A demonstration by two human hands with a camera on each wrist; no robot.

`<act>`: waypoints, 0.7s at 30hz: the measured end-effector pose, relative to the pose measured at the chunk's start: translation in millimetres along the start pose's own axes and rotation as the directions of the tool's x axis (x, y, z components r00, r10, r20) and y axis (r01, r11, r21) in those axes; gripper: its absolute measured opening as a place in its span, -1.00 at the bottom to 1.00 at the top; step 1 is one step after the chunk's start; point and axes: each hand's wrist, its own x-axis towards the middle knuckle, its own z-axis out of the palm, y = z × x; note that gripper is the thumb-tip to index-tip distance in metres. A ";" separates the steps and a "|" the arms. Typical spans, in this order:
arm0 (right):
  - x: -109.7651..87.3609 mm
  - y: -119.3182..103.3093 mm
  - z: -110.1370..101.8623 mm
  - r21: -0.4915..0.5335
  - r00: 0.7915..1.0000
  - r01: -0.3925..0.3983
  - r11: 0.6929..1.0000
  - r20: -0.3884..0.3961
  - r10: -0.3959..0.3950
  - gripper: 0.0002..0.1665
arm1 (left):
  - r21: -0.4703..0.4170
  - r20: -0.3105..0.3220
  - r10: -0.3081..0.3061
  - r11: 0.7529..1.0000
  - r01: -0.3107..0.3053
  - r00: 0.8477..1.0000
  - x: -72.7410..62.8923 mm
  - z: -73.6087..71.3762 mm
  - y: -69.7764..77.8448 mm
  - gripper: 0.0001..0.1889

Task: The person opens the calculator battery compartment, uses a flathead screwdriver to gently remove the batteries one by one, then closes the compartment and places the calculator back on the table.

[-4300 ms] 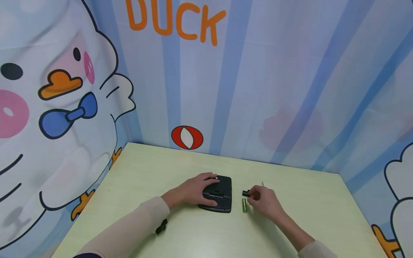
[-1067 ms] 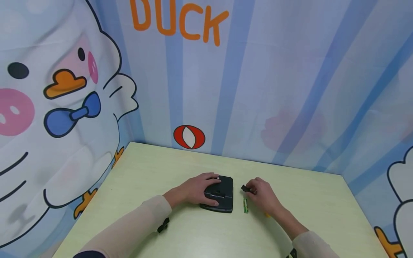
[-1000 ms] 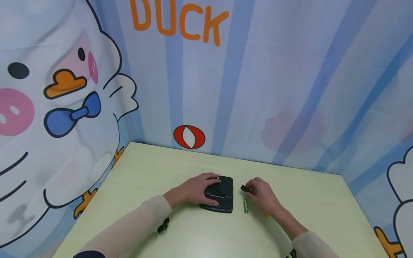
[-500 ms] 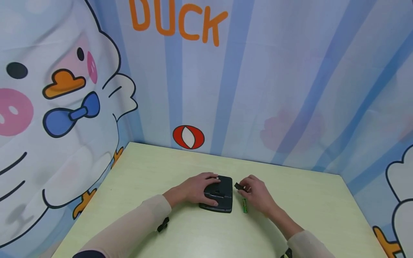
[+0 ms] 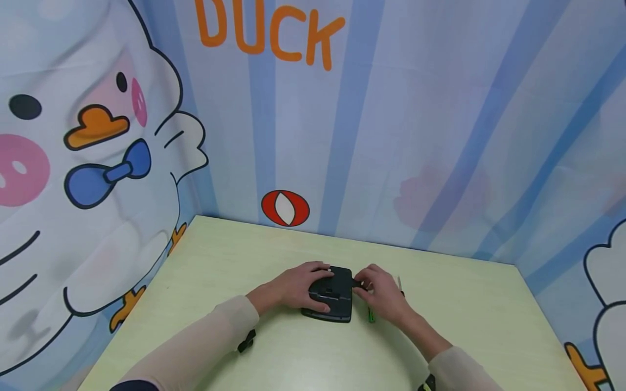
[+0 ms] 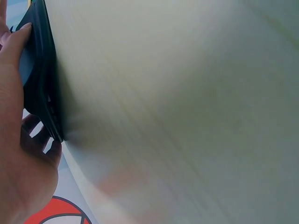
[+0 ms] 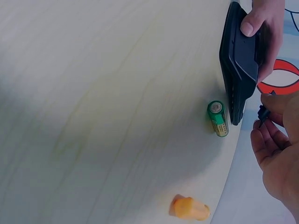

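Observation:
A black wedge-shaped device (image 5: pixel 342 296), which looks like a calculator lying face down, shows a recess on its upturned side. My left hand (image 5: pixel 293 286) lies across its left part, thumb on the near side and fingers toward the far edge, holding it. Between thumb and fingers my right hand (image 5: pixel 383 296) pinches a small black battery cover (image 7: pixel 263 112), close beside the device's right edge. A green battery (image 7: pixel 217 120) lies on the table by the device, partly hidden behind the right hand in the head view.
A thin metal shaft (image 5: pixel 399 282) pokes out behind the right hand. On the table in the right wrist view lies an orange-yellow handle-like piece (image 7: pixel 191 208). The pale table (image 5: pixel 235 244) ends at a printed cloth backdrop (image 5: pixel 303 136).
My right hand has moved left with the battery cover, from beyond the battery to the device's right edge. The left hand and the device have stayed put.

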 end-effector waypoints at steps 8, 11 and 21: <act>3.2 -6.5 4.6 0.001 1.000 0.000 1.000 0.009 0.000 -0.78 | 0.027 0.002 -0.005 1.000 0.005 1.000 1.6 -0.1 -1.0 -0.04; 3.0 -8.3 7.6 0.005 1.000 -0.003 1.000 0.021 0.002 -0.79 | 0.021 0.005 -0.004 1.000 0.003 1.000 0.7 0.5 -0.7 -0.04; 1.7 -16.4 12.2 0.031 0.998 0.058 0.998 0.012 -0.059 -0.79 | 0.012 -0.004 0.009 1.000 -0.009 1.000 -2.3 1.0 0.0 -0.05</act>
